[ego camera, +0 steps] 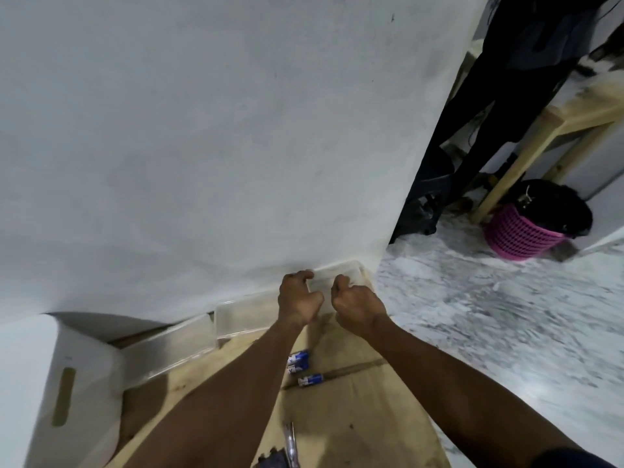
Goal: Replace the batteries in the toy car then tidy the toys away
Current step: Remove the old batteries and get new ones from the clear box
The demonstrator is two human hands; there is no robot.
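Tabletop (pixel 354 417): hands (pixel 299 300) grip box (pixel 341 270), batteries (pixel 300 363) lie nearer.

The wall (pixel 202 130) in the upper left was plain pale grey. The floor (pixel 489 315) at the right had a grey and white marble pattern. The basket (pixel 520 236) there was pink with a lattice. The batteries (pixel 299 361) at lower centre were blue and white. The box (pixel 347 270) was clear.

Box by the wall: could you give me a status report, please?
Left hand, right hand grip box. Three batteries loose on table. Nothing blocking.
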